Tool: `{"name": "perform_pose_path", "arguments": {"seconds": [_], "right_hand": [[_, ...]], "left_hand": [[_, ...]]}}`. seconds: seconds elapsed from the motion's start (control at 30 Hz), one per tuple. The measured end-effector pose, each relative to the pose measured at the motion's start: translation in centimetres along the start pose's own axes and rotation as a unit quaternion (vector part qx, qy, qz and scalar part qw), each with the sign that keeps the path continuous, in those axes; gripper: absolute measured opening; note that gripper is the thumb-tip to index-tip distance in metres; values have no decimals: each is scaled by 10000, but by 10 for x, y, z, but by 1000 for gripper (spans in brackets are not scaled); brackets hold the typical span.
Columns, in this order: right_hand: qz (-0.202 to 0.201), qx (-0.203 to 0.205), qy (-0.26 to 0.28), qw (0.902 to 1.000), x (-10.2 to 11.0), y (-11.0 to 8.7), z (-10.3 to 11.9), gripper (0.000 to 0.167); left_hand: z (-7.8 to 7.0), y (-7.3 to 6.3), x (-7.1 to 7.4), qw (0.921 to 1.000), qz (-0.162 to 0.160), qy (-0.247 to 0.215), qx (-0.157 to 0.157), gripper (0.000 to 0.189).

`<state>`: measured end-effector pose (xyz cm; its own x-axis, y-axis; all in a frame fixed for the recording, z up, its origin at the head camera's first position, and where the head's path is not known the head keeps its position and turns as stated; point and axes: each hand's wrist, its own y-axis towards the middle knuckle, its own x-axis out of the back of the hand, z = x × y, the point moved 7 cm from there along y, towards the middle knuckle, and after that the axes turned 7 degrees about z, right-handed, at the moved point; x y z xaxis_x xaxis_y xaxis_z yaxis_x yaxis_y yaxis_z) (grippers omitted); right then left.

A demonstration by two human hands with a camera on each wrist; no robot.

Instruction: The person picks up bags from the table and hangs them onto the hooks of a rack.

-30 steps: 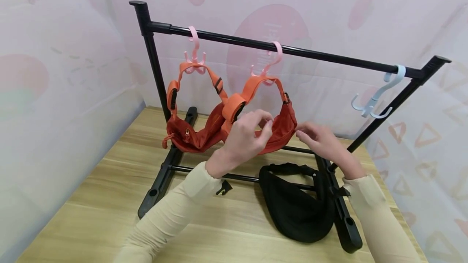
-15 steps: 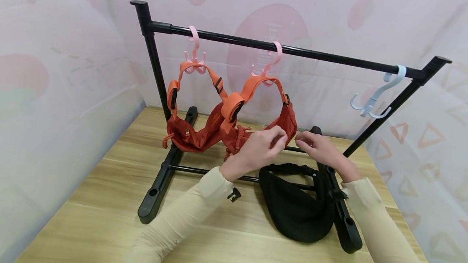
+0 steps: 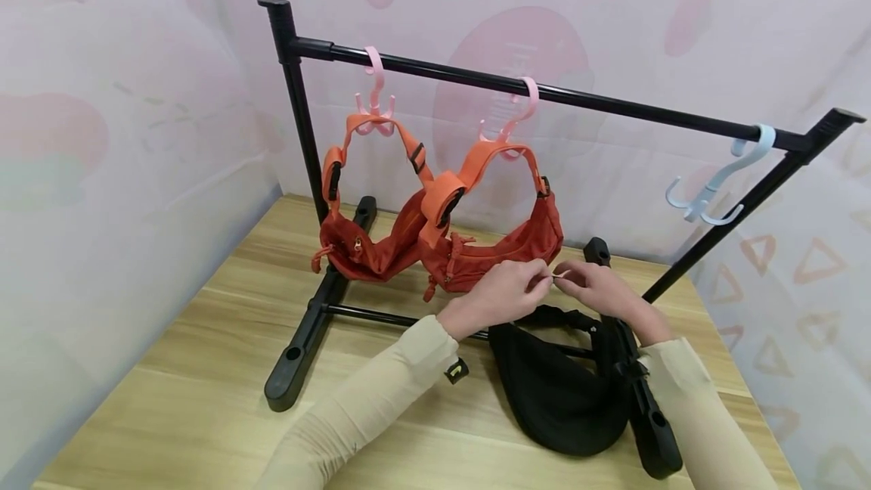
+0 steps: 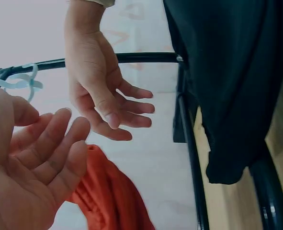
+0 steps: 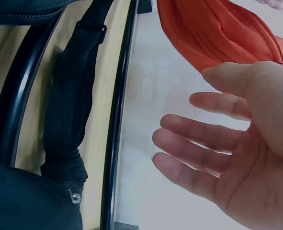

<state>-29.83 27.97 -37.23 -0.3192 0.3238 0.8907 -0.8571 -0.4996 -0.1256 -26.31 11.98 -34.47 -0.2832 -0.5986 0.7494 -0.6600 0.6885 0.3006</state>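
In the head view my left hand (image 3: pixel 503 293) and right hand (image 3: pixel 602 293) are close together, in front of the lower right end of a red waist bag (image 3: pixel 490 259). That bag hangs by its orange strap from a pink hook (image 3: pixel 520 116). The left wrist view shows my left hand (image 4: pixel 40 167) with relaxed, slightly bent fingers and nothing in it. My right hand (image 5: pixel 256 134) has its fingers spread loosely beside the red bag (image 5: pixel 222 33), holding nothing. A black waist bag (image 3: pixel 558 399) lies below the hands, across the rack's lower bar.
Another red waist bag (image 3: pixel 370 248) hangs from the left pink hook (image 3: pixel 376 97). A light blue hook (image 3: pixel 721 180) hangs bare at the right end of the black rack (image 3: pixel 612 104). The rack's feet (image 3: pixel 292 369) stand on a wooden table (image 3: pixel 184 392).
My left hand has moved right and down from the front of the red bag toward my right hand, uncovering the bag's zipper cords. The bags still hang; the view has shifted slightly.
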Motion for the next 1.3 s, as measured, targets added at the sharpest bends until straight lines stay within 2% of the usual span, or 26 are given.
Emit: {"name": "perform_pose_path", "arguments": {"seconds": [0.17, 0.33, 0.67, 0.8, 1.03, 1.3], "right_hand": [[205, -66, 38, 9998, -6, -3, -7, 31], [298, -108, 25, 9995, -11, -2, -14, 35], [366, -270, -175, 9988, -18, 0, -25, 34], [544, -417, -255, 9973, -23, -1, -28, 31], [747, -579, -336, 9950, -32, -4, -35, 36], [672, -533, -459, 9953, -39, -6, -40, 37]], "left_hand": [[8, 3, -13, 9989, 372, 205, 206, 15], [13, 6, -25, 9965, 718, 210, 359, 14], [19, 8, -46, 9862, 1516, 348, 574, 15], [23, 8, -51, 9827, 1660, 421, 705, 13], [31, 9, -58, 9776, 1674, 778, 1014, 19], [45, 9, -71, 9709, 1920, 566, 1314, 27]]}}
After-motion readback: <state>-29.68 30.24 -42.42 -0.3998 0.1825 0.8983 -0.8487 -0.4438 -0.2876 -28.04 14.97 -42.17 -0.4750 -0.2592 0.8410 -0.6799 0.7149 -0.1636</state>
